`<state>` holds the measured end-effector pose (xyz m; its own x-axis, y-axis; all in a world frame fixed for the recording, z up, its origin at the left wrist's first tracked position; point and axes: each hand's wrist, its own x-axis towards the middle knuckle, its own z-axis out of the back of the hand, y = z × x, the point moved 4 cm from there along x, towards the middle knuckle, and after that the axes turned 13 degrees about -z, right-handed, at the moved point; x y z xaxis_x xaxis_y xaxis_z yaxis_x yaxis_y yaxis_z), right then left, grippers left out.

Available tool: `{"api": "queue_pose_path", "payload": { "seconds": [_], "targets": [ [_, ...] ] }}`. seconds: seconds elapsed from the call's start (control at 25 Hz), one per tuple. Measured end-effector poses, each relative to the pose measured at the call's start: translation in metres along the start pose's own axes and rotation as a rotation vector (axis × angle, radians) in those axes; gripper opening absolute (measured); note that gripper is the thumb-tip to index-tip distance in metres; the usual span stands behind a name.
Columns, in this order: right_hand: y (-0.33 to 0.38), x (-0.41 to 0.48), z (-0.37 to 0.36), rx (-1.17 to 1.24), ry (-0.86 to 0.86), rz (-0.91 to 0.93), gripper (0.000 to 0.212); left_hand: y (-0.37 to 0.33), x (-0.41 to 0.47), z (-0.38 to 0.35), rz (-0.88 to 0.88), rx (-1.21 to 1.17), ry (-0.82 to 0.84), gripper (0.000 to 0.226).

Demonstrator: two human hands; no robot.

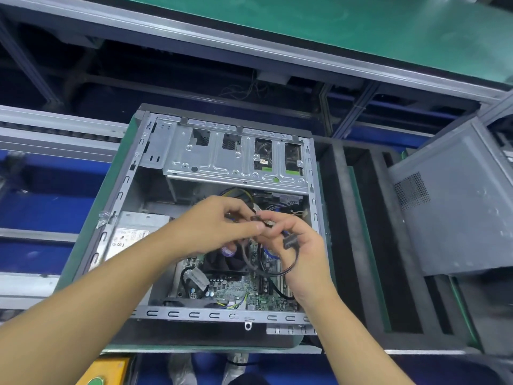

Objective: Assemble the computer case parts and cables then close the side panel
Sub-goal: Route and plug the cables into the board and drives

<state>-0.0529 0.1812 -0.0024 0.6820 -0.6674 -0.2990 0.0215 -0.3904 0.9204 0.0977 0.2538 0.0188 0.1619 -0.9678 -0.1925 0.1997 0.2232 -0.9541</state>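
Head view: left hand (222, 227) pinches a small plug (256, 218), right hand (304, 248) grips the black cable (294, 259), both close together over the open case (211, 314); tugging against each other could strain wires or snag the fan (227, 263) below.

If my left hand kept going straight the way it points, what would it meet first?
Probably the right hand, gripping the cable just beyond the left hand, which pinches it too; depth is unclear.
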Motion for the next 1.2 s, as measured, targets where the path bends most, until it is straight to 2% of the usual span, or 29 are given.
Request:
{"api": "queue_pose_path", "payload": {
  "seconds": [0.08, 0.2, 0.28, 0.4, 0.52, 0.6, 0.68, 0.76, 0.84, 0.88, 0.96, 1.0, 1.12, 1.2],
  "targets": [
    [-0.001, 0.001, -0.001, -0.043, 0.014, 0.014, 0.035, 0.003, 0.000, 0.003, 0.008, -0.087, -0.032, 0.010],
    [-0.002, -0.001, 0.002, -0.239, -0.063, 0.111, 0.059, 0.014, -0.005, 0.009, 0.066, -0.251, -0.115, 0.014],
    [-0.005, 0.000, 0.009, -0.330, -0.126, 0.133, 0.061, 0.018, -0.007, 0.016, 0.098, -0.306, -0.168, 0.018],
    [-0.009, 0.001, 0.008, -0.666, -0.139, 0.124, 0.055, 0.022, -0.008, 0.025, 0.121, -0.179, -0.140, 0.018],
    [-0.019, 0.000, 0.003, -0.830, -0.014, -0.045, 0.057, 0.022, -0.009, 0.023, 0.123, -0.124, -0.077, 0.016],
    [-0.023, -0.003, -0.003, -0.988, 0.135, -0.098, 0.046, 0.021, -0.009, 0.017, 0.111, -0.174, -0.041, 0.013],
    [-0.028, -0.005, -0.008, -1.091, 0.309, -0.176, 0.049, 0.020, -0.007, 0.012, 0.084, -0.214, -0.027, 0.009],
    [-0.029, -0.005, -0.008, -1.010, 0.356, -0.318, 0.049, 0.023, -0.006, 0.010, 0.057, -0.090, 0.026, 0.015],
    [-0.026, -0.005, -0.010, -0.720, 0.274, -0.496, 0.034, 0.027, -0.009, 0.009, 0.078, -0.047, 0.074, 0.016],
    [-0.027, -0.004, -0.011, -0.540, 0.260, -0.562, 0.034, 0.029, -0.010, 0.008, 0.098, -0.094, 0.090, 0.013],
    [-0.032, -0.003, -0.017, -0.138, 0.299, -0.616, 0.028, 0.031, -0.011, 0.004, 0.115, -0.203, 0.100, 0.008],
    [-0.035, -0.002, -0.019, -0.007, 0.291, -0.617, 0.026, 0.033, -0.011, 0.003, 0.113, -0.180, 0.082, 0.009],
    [-0.040, 0.001, -0.020, 0.139, 0.152, -0.649, 0.021, 0.043, -0.007, -0.002, 0.232, -0.098, 0.046, 0.031],
    [-0.040, 0.000, -0.020, 0.295, 0.119, -0.679, 0.017, 0.048, -0.008, -0.007, 0.332, -0.122, 0.134, 0.039]
  ]
}}
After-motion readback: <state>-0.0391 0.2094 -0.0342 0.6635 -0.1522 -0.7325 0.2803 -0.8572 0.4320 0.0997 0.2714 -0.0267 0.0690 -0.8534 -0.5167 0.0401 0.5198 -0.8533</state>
